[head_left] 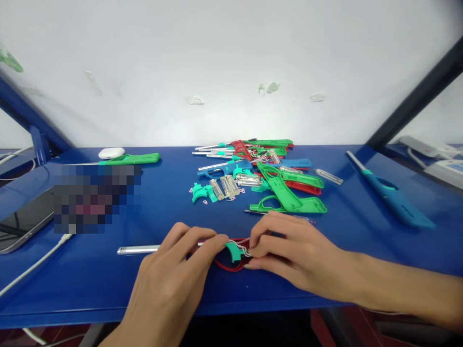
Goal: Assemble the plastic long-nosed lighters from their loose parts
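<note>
Both my hands rest on the blue table (108, 279) near its front edge, around a partly built long-nosed lighter. My left hand (173, 274) has its fingers curled and pinched on the lighter where its silver metal tube (137, 249) sticks out to the left. My right hand (289, 255) presses its fingertips on the red handle shell (231, 265), next to a teal trigger piece (234, 250) and thin white wires. Most of the red shell is hidden under my fingers.
A pile of green, red and blue lighter shells, tubes and clear inserts (260, 178) lies behind my hands. A finished teal lighter (394, 197) lies at the right, a green one (130, 159) and a white earbud case (111, 153) at back left, and a phone with cable (25, 221) at far left.
</note>
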Demonstrator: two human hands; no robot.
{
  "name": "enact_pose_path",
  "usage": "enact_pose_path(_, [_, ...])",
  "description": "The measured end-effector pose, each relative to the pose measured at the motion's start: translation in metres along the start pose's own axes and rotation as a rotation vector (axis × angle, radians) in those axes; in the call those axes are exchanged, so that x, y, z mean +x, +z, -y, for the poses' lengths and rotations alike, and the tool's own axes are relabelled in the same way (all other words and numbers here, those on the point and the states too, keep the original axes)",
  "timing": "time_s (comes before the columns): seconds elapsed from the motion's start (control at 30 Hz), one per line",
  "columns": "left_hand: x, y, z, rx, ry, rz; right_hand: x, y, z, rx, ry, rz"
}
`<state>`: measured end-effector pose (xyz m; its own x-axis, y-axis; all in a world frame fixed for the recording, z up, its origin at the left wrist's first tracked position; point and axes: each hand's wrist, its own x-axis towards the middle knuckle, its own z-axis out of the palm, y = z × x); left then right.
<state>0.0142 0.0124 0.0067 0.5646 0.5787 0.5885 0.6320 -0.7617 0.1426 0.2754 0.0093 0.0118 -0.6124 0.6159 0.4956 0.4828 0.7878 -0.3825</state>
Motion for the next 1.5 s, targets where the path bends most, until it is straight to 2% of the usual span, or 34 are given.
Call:
enact_pose_path(0.17, [0.000, 0.002, 0.001, -0.033, -0.029, 0.049, 0.000, 0.001, 0.000, -0.014, -0.005, 0.004])
enact_pose_path(0.53, [0.002, -0.006, 0.000, -0.024, -0.017, 0.043, -0.001, 0.000, 0.002, -0.025, 0.011, -0.015])
enact_pose_path(0.77, [0.002, -0.003, 0.001, -0.020, -0.002, 0.042, 0.000, 0.000, 0.002, -0.021, 0.014, -0.017])
enact_pose_path(1.07, [0.008, -0.009, -0.003, 0.058, 0.132, 0.155, 0.000, 0.000, 0.001, 0.003, 0.023, -0.003])
enact_pose_path(1.27, [0.019, -0.012, -0.004, 0.179, 0.292, 0.098, 0.000, 0.000, 0.000, 0.037, 0.045, -0.002])
enact_pose_path(1.5, [0.019, -0.008, 0.002, 0.086, 0.180, 0.256, 0.002, -0.002, 0.001, 0.119, 0.128, 0.012])
